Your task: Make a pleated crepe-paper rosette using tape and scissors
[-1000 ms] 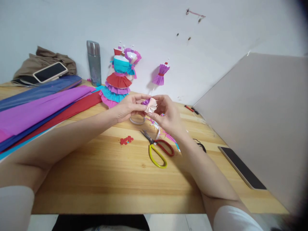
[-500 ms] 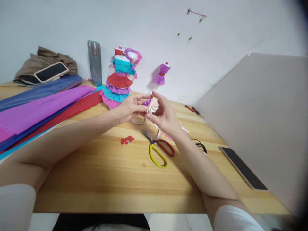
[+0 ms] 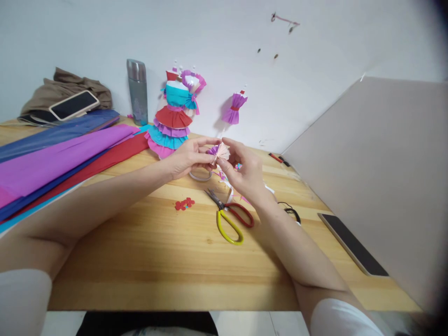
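Above the middle of the table, a small pleated paper piece (image 3: pixel 221 153), pale pink with a purple part on its left, is held between both hands. My left hand (image 3: pixel 192 157) grips it from the left with thumb and fingers. From the right, my right hand (image 3: pixel 242 167) has its thumb and fingers closed on the pale pleats. Below the hands lie scissors (image 3: pixel 224 206) with one yellow and one red handle, blades parted. Small red paper flowers (image 3: pixel 184 204) lie left of the scissors. Part of a round ring (image 3: pixel 200 176) shows beneath my left hand.
Behind stand layered paper dresses (image 3: pixel 174 116) and a grey bottle (image 3: pixel 137 92). Coloured paper sheets (image 3: pixel 63 156) and a phone (image 3: pixel 74 105) are at left. A purple dress (image 3: pixel 236 109) is against the wall. A dark flat device (image 3: pixel 352 245) lies at right.
My right hand has turned and shifted slightly right and down, its fingers more bent. The pale pleats look tilted and narrower. Coloured scraps behind the hands show more.
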`<control>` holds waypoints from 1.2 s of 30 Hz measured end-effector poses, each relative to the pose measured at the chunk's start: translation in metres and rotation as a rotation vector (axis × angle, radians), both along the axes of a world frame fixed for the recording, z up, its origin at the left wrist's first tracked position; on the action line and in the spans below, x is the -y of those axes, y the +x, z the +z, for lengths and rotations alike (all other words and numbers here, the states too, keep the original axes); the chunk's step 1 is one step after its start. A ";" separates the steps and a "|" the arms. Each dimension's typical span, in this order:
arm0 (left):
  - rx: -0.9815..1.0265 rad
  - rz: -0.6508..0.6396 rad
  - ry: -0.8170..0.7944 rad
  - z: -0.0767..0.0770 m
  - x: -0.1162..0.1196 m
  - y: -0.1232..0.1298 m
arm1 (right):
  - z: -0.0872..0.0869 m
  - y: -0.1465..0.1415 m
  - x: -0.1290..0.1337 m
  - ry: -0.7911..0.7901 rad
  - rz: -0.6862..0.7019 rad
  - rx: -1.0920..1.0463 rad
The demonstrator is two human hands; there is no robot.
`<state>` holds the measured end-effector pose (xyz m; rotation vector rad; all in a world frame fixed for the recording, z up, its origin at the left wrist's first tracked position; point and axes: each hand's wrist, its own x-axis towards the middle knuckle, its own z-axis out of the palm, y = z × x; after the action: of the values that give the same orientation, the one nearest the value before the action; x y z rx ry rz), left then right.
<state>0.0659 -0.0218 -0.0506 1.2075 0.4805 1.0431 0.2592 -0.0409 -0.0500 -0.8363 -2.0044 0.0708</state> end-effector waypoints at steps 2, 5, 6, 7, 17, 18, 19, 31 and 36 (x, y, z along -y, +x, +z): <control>-0.028 -0.010 0.027 0.001 0.000 -0.001 | 0.002 0.002 0.000 -0.047 0.011 -0.015; -0.068 -0.036 0.074 0.004 0.000 -0.003 | 0.006 0.004 0.001 -0.123 0.027 -0.044; -0.079 -0.045 0.085 0.005 0.001 -0.004 | 0.008 0.005 0.001 -0.146 0.031 -0.050; -0.088 -0.052 0.092 0.005 0.001 -0.005 | 0.010 0.005 0.002 -0.165 0.037 -0.054; -0.134 -0.123 0.119 0.002 -0.006 -0.006 | 0.024 0.003 0.011 -0.329 0.034 -0.049; -0.137 -0.120 0.120 0.002 -0.006 -0.006 | 0.024 0.004 0.011 -0.330 0.033 -0.057; -0.138 -0.115 0.119 0.002 -0.006 -0.006 | 0.024 0.004 0.010 -0.329 0.034 -0.064; -0.151 -0.091 0.079 0.002 -0.006 -0.008 | 0.022 0.005 0.008 -0.307 0.059 -0.045; -0.148 -0.084 0.088 0.003 -0.007 -0.007 | 0.024 0.002 0.012 -0.271 0.066 0.012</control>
<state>0.0585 -0.0152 -0.0477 1.3779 0.4987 0.9153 0.2616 -0.0525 -0.0259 -0.9403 -2.0615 0.3834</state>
